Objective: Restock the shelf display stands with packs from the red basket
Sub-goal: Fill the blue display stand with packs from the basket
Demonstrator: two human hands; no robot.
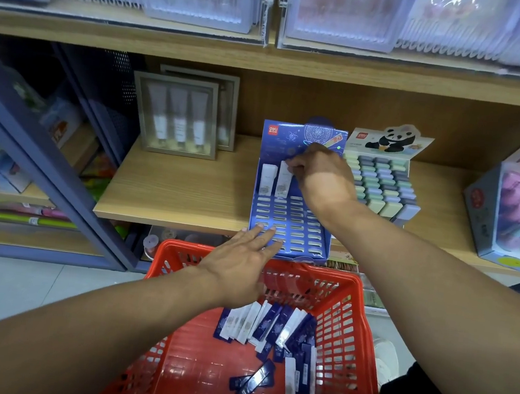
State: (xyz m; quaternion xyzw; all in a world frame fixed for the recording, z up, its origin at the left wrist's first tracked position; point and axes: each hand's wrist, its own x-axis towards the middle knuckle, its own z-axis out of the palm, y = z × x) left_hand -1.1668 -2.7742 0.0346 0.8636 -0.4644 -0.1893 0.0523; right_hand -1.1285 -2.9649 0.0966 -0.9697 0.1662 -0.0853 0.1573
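At twelve o'clock on the wooden shelf (171, 193), the blue slotted cardboard display stand (291, 226) holds only two white packs (274, 179); most slots look empty. The right hand (318, 171) pinches the second pack, the left hand (241, 259) rests flat-fingered on the stand's front edge. At six o'clock, many packs remain in the red plastic basket (363, 331)

Even bright light, blurred warped edges
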